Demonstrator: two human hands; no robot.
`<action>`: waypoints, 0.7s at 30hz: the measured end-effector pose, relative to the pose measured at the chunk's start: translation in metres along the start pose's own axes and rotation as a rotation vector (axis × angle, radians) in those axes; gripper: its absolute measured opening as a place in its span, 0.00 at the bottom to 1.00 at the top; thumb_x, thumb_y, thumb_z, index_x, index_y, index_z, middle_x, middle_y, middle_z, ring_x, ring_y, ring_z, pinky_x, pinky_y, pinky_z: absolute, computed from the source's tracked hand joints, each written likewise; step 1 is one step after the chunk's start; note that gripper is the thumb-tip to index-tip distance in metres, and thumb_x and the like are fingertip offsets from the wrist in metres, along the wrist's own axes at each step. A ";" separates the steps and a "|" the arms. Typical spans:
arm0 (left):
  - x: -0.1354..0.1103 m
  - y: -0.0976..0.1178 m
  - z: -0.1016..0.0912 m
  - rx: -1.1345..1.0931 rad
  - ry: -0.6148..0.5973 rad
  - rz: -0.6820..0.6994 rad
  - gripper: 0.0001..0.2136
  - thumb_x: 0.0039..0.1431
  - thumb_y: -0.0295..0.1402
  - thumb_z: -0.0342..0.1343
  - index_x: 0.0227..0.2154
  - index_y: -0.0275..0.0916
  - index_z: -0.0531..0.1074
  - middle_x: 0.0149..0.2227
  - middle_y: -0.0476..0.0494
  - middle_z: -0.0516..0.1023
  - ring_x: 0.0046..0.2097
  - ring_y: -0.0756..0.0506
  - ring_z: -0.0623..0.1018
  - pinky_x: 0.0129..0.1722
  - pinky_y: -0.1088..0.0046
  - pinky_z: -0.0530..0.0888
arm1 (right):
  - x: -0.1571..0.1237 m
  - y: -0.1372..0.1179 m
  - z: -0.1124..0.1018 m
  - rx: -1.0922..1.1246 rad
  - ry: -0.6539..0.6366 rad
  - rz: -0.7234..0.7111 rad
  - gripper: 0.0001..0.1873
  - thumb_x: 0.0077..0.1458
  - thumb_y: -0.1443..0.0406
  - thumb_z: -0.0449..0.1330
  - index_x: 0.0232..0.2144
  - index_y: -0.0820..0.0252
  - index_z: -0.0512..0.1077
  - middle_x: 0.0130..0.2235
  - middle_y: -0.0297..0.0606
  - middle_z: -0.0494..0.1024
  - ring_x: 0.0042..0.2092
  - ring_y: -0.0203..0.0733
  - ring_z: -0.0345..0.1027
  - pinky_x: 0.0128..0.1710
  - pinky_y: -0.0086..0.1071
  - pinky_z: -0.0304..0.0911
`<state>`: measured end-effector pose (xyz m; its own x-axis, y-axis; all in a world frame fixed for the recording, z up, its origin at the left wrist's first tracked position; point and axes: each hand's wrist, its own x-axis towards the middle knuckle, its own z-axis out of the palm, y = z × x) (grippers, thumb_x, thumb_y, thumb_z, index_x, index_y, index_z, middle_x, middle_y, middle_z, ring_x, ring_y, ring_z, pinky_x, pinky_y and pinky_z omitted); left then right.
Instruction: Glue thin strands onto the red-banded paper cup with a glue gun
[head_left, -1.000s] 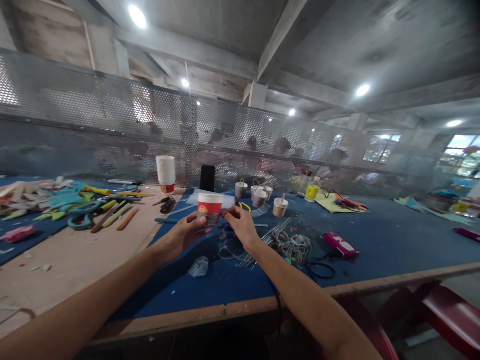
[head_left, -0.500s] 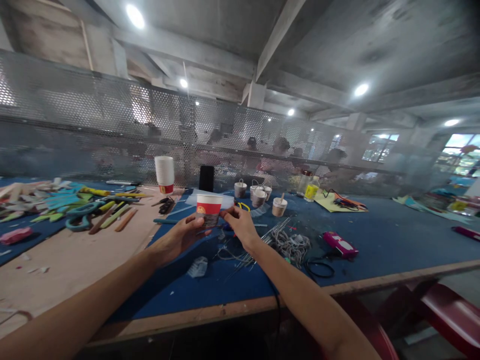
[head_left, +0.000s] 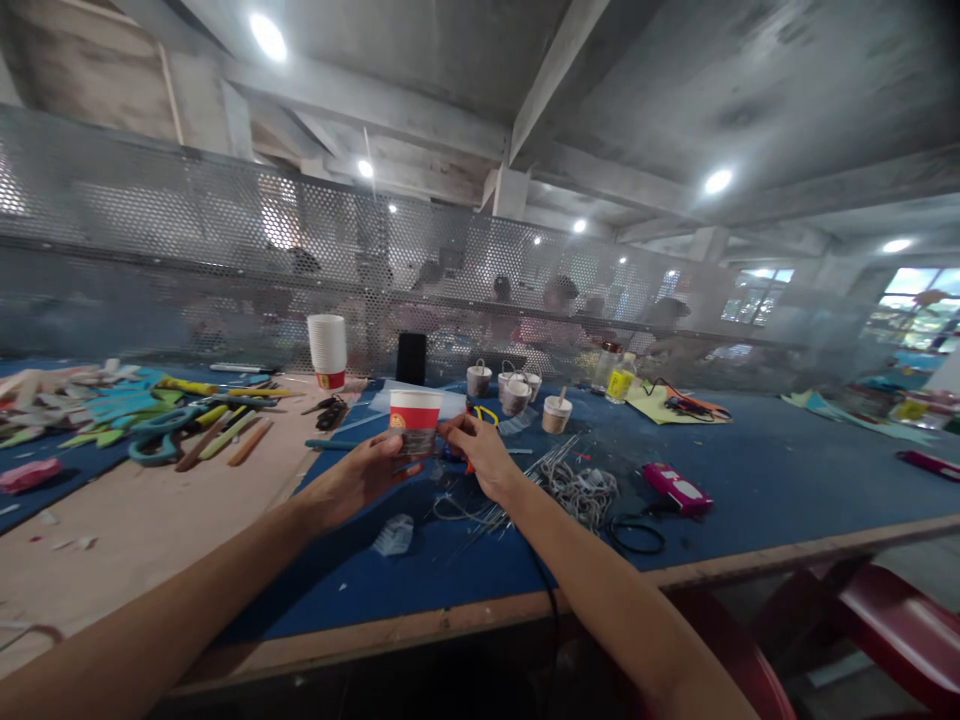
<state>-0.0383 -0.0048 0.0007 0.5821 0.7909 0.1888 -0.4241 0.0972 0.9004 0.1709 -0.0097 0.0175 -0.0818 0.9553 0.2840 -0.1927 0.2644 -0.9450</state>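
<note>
A paper cup (head_left: 415, 408) with a white rim, a red band and a grey, cord-like wrapping low down is held upright above the table. My left hand (head_left: 373, 465) grips it from the left and below, thumb on its front. Close against the cup's right side, my right hand (head_left: 474, 445) has its fingers pinched together; what lies between them is too small to make out. Under and beside the right wrist are a heap of grey cord (head_left: 589, 490) and thin metal wires (head_left: 517, 490). Yellow-handled scissors (head_left: 486, 413) are partly hidden behind that hand.
Stacked paper cups (head_left: 328, 345) and a black phone (head_left: 412, 358) stand at the back. Several grey-wrapped cups (head_left: 514, 396) sit beyond my hands. Blue scissors (head_left: 159, 435) lie left, a purple box (head_left: 676, 489) right. A perforated metal screen (head_left: 450, 270) rises behind the table.
The view has shifted very slightly. Both hands and the cup keep nearly the same pose, with the right fingers still at the cup's right side.
</note>
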 end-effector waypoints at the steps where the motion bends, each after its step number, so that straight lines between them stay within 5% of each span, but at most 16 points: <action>1: 0.000 0.000 0.000 -0.003 -0.008 -0.004 0.18 0.63 0.40 0.63 0.53 0.41 0.81 0.57 0.38 0.82 0.58 0.38 0.78 0.57 0.65 0.73 | 0.000 0.001 0.000 0.023 -0.007 0.012 0.18 0.40 0.55 0.73 0.25 0.59 0.72 0.26 0.26 0.68 0.28 0.32 0.56 0.32 0.30 0.54; 11: 0.000 -0.001 -0.003 -0.018 0.037 -0.001 0.16 0.65 0.41 0.61 0.51 0.40 0.82 0.57 0.38 0.82 0.59 0.36 0.78 0.60 0.60 0.73 | -0.003 0.003 0.004 0.090 -0.103 0.082 0.27 0.41 0.50 0.76 0.38 0.58 0.75 0.34 0.32 0.77 0.33 0.35 0.67 0.36 0.31 0.62; 21: 0.001 0.006 0.012 0.163 0.250 0.095 0.18 0.56 0.38 0.70 0.48 0.41 0.82 0.53 0.38 0.84 0.53 0.38 0.81 0.54 0.62 0.76 | -0.001 0.008 0.005 -0.081 0.006 -0.029 0.32 0.43 0.48 0.75 0.44 0.60 0.73 0.32 0.32 0.76 0.34 0.37 0.68 0.37 0.32 0.64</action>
<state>-0.0320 -0.0102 0.0112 0.3480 0.9178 0.1913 -0.3402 -0.0665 0.9380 0.1643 -0.0095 0.0109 -0.0717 0.9479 0.3103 -0.1150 0.3012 -0.9466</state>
